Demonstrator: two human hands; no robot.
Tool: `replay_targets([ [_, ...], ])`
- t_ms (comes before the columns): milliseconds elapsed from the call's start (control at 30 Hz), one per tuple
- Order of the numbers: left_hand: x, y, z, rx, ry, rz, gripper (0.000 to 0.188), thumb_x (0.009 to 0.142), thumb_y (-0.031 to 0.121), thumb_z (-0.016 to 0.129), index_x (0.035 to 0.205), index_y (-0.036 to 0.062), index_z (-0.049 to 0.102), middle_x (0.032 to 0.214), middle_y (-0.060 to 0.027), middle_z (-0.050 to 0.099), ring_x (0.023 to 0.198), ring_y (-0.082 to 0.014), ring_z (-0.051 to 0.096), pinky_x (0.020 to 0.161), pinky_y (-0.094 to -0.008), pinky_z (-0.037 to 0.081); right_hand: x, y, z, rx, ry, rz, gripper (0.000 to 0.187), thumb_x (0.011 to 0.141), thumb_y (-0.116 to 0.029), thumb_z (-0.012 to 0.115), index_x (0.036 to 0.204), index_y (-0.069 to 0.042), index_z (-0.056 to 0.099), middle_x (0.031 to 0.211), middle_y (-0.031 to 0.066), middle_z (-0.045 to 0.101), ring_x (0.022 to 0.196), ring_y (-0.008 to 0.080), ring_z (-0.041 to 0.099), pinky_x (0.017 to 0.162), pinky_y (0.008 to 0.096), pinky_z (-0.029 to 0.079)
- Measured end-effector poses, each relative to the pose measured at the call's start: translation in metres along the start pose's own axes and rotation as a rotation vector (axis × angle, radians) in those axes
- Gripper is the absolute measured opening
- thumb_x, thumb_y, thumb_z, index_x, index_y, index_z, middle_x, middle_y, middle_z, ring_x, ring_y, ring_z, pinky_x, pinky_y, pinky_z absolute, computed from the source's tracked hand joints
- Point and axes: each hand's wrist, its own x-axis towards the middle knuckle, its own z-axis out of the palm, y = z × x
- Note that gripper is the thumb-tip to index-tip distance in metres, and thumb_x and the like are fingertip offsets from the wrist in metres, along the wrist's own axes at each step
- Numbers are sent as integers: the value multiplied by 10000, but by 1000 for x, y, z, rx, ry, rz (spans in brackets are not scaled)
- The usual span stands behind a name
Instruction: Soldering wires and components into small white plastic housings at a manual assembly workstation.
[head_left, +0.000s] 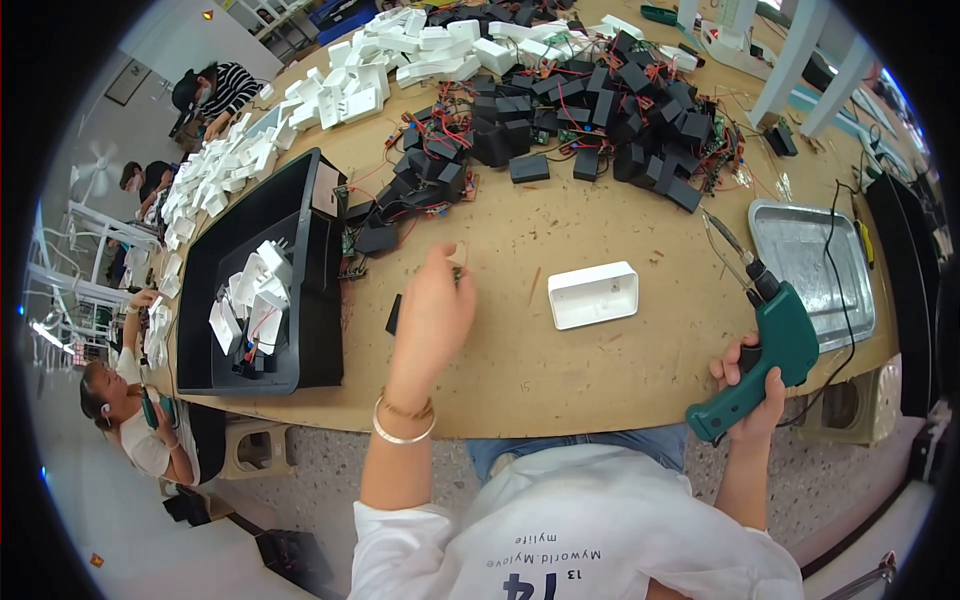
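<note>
My right hand (757,392) is wrapped round the handle of a green soldering gun (790,335), its metal tip pointing up and away over the table. Out over the middle of the table is my left hand (437,305), its fingers curled in a pinch. A small dark bit shows at those fingers, too little to name. Beside the left wrist lies a black block (393,314), partly hidden by it. Between my hands, apart from both, sits an open white plastic case (594,296) with its hollow side showing.
A black bin (320,352) with white plug cases stands at the left. Black blocks with red wires and circuit boards (640,120) are heaped at the back, beside piled white cases (340,95). A metal tray (800,215) lies right, crossed by a black cord. Other people work at the left.
</note>
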Motion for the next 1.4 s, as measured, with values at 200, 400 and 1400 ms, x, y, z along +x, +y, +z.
replay_targets([
  [200, -29, 25, -27, -426, -84, -102, 218, 842, 70, 633, 1014, -53, 577, 818, -49, 599, 697, -87, 561, 615, -230, 455, -1, -1, -4, -19, -9, 8, 496, 879, -402, 555, 1175, -26, 425, 967, 94, 516, 746, 121, 476, 769, 333, 386],
  [400, -46, 37, -34, -498, -97, -21, 215, 815, 46, 662, 1009, -39, 629, 844, -52, 611, 699, -77, 560, 638, -205, 461, 1, -1, -4, -14, -22, 6, 495, 885, -399, 549, 1179, -21, 426, 974, 101, 512, 744, 122, 473, 774, 335, 384],
  [1400, -31, 65, 73, 15, 196, 567, 131, 718, 57, 711, 831, 18, 656, 1104, -103, 590, 935, -285, 573, 757, -336, 475, -41, 0, 8, -393, 62, 28, 577, 795, -456, 661, 1143, -31, 485, 943, 117, 548, 728, 144, 508, 734, 340, 415],
])
